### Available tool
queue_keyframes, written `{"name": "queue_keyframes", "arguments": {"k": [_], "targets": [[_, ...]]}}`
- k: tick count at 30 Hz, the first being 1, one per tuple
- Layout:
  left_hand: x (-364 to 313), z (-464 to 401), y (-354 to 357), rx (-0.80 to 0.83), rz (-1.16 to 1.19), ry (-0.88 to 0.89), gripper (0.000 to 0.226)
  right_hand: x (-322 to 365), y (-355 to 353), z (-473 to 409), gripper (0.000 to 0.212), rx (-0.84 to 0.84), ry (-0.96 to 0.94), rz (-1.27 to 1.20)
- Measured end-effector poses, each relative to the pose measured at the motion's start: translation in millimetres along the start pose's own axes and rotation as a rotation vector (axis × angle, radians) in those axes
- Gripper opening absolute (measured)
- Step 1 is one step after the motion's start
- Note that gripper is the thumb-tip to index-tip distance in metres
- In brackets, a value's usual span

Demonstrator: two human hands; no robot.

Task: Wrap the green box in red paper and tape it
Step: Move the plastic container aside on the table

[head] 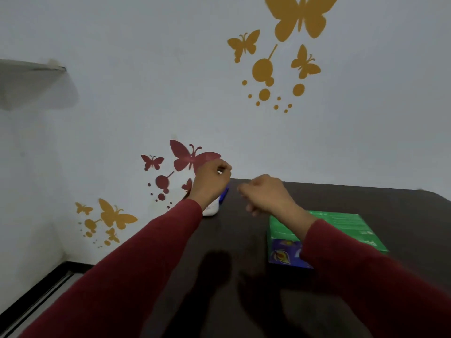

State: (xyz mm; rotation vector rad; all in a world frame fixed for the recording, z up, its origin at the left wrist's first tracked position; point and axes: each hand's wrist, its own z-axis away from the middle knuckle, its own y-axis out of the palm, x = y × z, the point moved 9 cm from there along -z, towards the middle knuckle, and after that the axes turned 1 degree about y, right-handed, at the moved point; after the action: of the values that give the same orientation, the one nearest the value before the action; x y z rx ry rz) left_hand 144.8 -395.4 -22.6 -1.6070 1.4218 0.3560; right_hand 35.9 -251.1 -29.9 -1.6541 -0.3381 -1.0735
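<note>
The green box (341,228), with a blue printed end, lies flat on the dark table (244,240) at the right. My right forearm crosses its near left corner. My left hand (212,184) is raised over the table's far left corner and pinches a small white thing between thumb and fingers. Beneath it lie a white object (211,209) and a blue object (224,195), both partly hidden by the hand. My right hand (266,195) hovers just to the right with its fingers curled toward the left hand; what it holds is not visible. No red paper is in view.
A pale wall with butterfly stickers stands right behind the table's far edge. The table's left edge drops to the floor (36,303) at the lower left. A small shelf (29,67) juts from the wall at the upper left.
</note>
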Motion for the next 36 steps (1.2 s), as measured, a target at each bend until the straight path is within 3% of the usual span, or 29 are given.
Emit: {"name": "queue_keyframes", "arguments": {"k": [6,9,13,16,20,23,27,36], "targets": [[-74,38,121,0.653,-0.346,0.071,0.033,-67,-60,66,0.044,0.054,0.187,0.463],[-85,61,142,0.8,-0.467,-0.001,0.05,-95,-79,77,0.044,-0.034,0.218,0.606],[-90,84,125,0.795,-0.562,-0.055,0.06,-113,-73,82,0.048,-0.017,0.206,0.547],[-77,106,103,0.775,-0.55,-0.124,0.064,-113,-64,83,0.039,-0.022,0.136,0.357],[-44,129,46,0.59,-0.454,-0.175,0.049,-101,-39,84,0.046,-0.042,0.089,0.139],[-26,138,-5,0.488,-0.476,-0.212,0.051,-80,-12,86,0.049,-0.046,0.053,-0.001],[-18,138,-68,0.423,-0.537,-0.248,0.041,-39,26,92,0.012,-0.02,-0.003,-0.079],[14,162,-133,0.371,-0.656,-0.38,0.042,3,90,99,0.02,0.058,-0.024,-0.081]]}}
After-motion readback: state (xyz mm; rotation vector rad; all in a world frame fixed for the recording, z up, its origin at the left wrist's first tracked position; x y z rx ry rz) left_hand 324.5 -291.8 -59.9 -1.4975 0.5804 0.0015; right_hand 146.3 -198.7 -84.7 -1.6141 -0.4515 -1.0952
